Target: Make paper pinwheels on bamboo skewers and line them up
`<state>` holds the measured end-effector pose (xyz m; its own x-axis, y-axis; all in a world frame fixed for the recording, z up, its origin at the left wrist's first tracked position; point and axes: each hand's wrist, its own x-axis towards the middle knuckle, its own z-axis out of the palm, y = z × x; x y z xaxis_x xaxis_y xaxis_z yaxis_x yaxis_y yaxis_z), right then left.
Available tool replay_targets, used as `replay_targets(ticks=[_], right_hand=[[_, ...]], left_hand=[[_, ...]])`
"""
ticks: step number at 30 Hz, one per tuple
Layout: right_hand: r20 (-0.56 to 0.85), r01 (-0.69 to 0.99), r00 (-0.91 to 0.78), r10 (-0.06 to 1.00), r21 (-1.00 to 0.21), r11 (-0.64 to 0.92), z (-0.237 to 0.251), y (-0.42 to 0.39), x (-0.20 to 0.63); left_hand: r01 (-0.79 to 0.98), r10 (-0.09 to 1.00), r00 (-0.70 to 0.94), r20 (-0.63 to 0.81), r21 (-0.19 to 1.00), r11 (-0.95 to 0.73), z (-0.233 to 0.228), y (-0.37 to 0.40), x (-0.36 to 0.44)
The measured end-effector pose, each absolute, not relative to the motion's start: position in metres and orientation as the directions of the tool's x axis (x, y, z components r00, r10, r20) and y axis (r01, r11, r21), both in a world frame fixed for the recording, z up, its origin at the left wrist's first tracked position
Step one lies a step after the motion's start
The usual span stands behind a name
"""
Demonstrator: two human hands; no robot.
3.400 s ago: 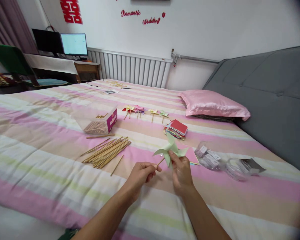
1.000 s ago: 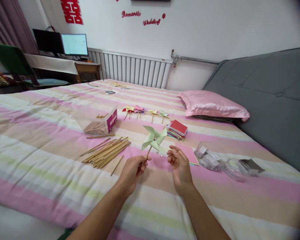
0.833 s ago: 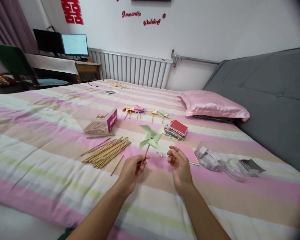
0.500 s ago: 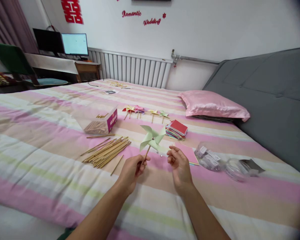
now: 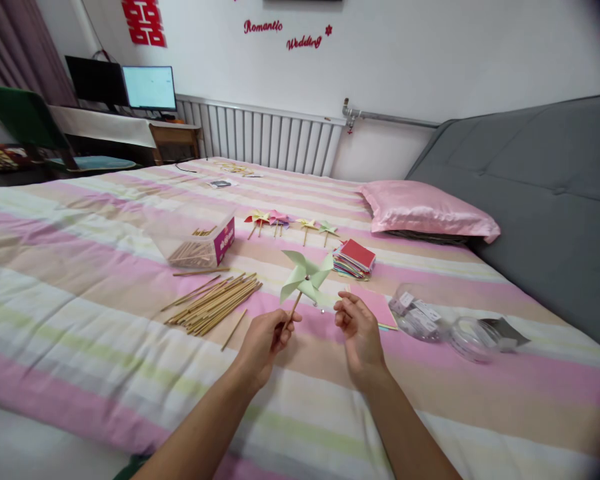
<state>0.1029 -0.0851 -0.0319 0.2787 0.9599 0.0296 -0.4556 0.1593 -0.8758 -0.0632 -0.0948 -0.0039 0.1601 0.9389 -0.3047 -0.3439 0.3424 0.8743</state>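
My left hand (image 5: 266, 338) pinches the thin wooden stick of a pale green paper pinwheel (image 5: 305, 277), which stands upright above the striped bedspread (image 5: 105, 313). My right hand (image 5: 359, 332) hovers just to the right of it with its fingers loosely curled and apart, holding nothing. A small silver pin (image 5: 322, 311) lies on the bedspread between the two hands. A pink paper square (image 5: 380, 308) lies flat just beyond my right hand.
Loose bamboo sticks (image 5: 215, 303) lie left of my hands, with a clear plastic box (image 5: 195, 237) of sticks behind them. Several finished pinwheels (image 5: 290, 221) and a stack of coloured paper (image 5: 354, 259) lie further back. Clear plastic containers (image 5: 450, 325) sit at right, near a pink pillow (image 5: 425, 212).
My right hand let go of the pinwheel and drew back. My left hand raised the pinwheel upright; over the last second it has barely shifted.
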Motion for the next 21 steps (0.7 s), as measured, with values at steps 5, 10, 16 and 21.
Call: replay_targets(ticks=[5, 10, 16, 21], right_hand=[[0.03, -0.458, 0.28, 0.96, -0.874, 0.161, -0.0314, -0.0848, 0.1024], [0.024, -0.464, 0.275, 0.961, -0.872, 0.155, -0.0309, -0.0862, 0.1027], [0.025, -0.457, 0.279, 0.96, -0.876, 0.156, -0.0309, -0.0855, 0.1024], [0.023, -0.458, 0.277, 0.961, -0.876, 0.153, -0.0306, -0.0857, 0.1019]], left_hand=[[-0.331, 0.937, 0.163, -0.309, 0.878, 0.347, -0.0039, -0.0941, -0.0624], [-0.327, 0.938, 0.164, -0.306, 0.88, 0.344, -0.0038, -0.0954, -0.0625], [-0.322, 0.939, 0.162, -0.303, 0.883, 0.341, -0.0048, -0.0947, -0.0628], [-0.324, 0.937, 0.164, -0.308, 0.88, 0.346, -0.0039, -0.0951, -0.0631]])
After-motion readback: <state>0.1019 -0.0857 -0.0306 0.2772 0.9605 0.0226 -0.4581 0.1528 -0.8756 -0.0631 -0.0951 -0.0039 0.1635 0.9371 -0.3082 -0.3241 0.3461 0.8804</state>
